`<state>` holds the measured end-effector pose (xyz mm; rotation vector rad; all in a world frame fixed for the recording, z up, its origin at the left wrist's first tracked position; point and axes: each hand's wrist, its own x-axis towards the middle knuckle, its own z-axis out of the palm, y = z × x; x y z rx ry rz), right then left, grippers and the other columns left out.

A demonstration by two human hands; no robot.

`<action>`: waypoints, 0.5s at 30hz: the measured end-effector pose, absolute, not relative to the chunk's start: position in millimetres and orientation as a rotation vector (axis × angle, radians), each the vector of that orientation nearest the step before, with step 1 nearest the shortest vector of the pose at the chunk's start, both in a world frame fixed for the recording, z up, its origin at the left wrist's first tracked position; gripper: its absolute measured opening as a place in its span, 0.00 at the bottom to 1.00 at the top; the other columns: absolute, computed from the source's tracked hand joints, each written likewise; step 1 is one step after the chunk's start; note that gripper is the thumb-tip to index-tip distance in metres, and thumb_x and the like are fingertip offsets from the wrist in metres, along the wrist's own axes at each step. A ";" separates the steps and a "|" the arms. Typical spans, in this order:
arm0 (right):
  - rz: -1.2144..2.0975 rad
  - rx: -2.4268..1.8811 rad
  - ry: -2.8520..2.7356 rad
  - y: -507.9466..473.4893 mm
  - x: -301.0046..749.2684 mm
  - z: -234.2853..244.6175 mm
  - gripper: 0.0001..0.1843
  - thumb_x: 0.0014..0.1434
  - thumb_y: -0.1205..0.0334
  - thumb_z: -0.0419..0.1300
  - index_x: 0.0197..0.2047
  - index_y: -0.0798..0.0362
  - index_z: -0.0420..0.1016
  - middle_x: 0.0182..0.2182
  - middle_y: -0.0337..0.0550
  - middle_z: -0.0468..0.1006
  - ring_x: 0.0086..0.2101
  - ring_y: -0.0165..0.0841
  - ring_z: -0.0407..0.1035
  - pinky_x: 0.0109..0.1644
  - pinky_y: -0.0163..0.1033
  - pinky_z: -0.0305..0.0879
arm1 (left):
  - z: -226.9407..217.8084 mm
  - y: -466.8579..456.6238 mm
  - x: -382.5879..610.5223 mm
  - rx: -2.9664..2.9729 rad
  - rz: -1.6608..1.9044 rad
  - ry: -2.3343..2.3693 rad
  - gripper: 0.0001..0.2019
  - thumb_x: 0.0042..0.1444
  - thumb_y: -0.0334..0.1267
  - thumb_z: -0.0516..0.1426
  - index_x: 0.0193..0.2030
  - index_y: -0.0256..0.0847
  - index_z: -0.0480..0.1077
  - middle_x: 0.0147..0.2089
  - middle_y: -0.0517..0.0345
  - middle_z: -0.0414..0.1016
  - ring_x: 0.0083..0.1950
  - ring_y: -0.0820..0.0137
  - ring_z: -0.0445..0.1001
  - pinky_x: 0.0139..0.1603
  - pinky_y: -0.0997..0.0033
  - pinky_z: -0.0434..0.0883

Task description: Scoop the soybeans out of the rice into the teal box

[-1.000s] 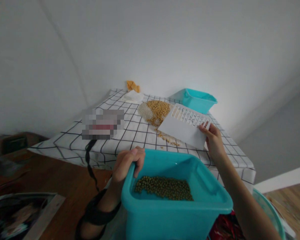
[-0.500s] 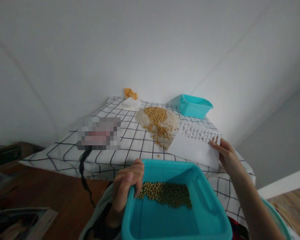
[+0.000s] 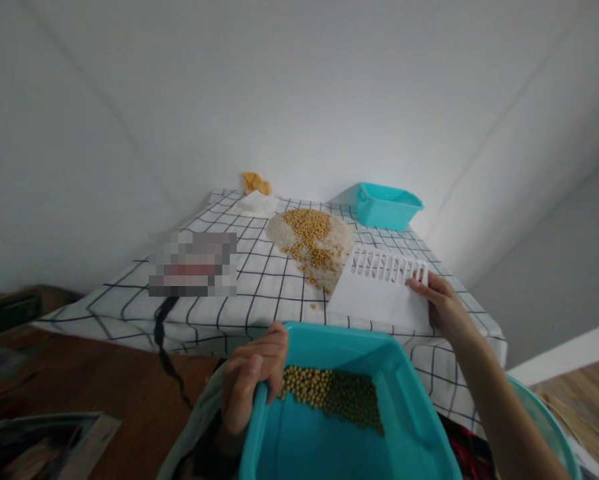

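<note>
My left hand [image 3: 259, 367] is closed over the left rim of a turquoise plastic basin [image 3: 329, 453], held in front of the table's near edge. Soybeans [image 3: 304, 385] lie along the basin's far inner side, the right part of them in shadow. My right hand [image 3: 439, 303] grips the right edge of a white slotted plastic board [image 3: 374, 293], fingers at the slots. The board leans over the cloth, its left edge beside a pile of soybeans [image 3: 309, 230] spread over pale rice-like grains [image 3: 336, 233].
A second turquoise basin [image 3: 386, 210] stands at the table's back right. White crumpled material [image 3: 256, 204] and an orange cloth [image 3: 256, 183] lie at the back left. A blurred-out object [image 3: 194, 263] with a black strap [image 3: 162, 327] sits on the checked tablecloth [image 3: 259, 277].
The slotted board and my right hand have shifted slightly left. My left hand keeps its hold on the basin. The camera view has moved a little.
</note>
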<state>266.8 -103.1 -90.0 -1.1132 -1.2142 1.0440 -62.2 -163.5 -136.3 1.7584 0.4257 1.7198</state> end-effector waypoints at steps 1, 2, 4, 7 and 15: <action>1.045 -1.117 -1.238 -100.8 266.2 -89.5 0.13 0.53 0.51 0.73 0.38 0.49 0.81 0.34 0.41 0.84 0.32 0.38 0.76 0.36 0.39 0.70 | -134.9 -162.5 -62.9 1.741 1.722 0.416 0.31 0.74 0.44 0.40 0.16 0.41 0.56 0.14 0.63 0.59 0.20 0.68 0.59 0.41 0.54 0.62; 1.038 -1.126 -1.263 -97.9 265.7 -88.9 0.13 0.53 0.51 0.73 0.37 0.49 0.80 0.34 0.41 0.84 0.32 0.38 0.76 0.36 0.39 0.70 | -133.6 -161.4 -63.7 1.732 1.718 0.405 0.31 0.74 0.43 0.40 0.16 0.41 0.57 0.14 0.63 0.59 0.20 0.68 0.59 0.42 0.54 0.63; 0.984 -1.153 -1.311 -90.5 264.2 -87.2 0.14 0.54 0.50 0.73 0.37 0.49 0.79 0.33 0.40 0.83 0.31 0.37 0.74 0.35 0.39 0.68 | -131.6 -159.0 -66.3 1.721 1.705 0.387 0.31 0.74 0.42 0.39 0.16 0.41 0.57 0.13 0.62 0.59 0.20 0.68 0.60 0.41 0.54 0.63; 0.884 -1.167 -1.375 -78.1 260.5 -84.3 0.14 0.55 0.48 0.72 0.38 0.49 0.80 0.34 0.40 0.83 0.32 0.38 0.74 0.36 0.40 0.68 | -130.9 -155.3 -74.5 1.707 1.643 0.355 0.32 0.74 0.42 0.38 0.17 0.41 0.58 0.14 0.62 0.60 0.19 0.69 0.60 0.40 0.55 0.62; 0.866 -1.071 -1.376 -69.5 253.0 -83.4 0.14 0.57 0.50 0.70 0.43 0.47 0.81 0.41 0.42 0.85 0.41 0.43 0.78 0.45 0.43 0.71 | -129.3 -143.2 -100.0 1.627 1.320 0.293 0.33 0.75 0.45 0.37 0.19 0.43 0.65 0.16 0.59 0.65 0.24 0.65 0.63 0.46 0.54 0.61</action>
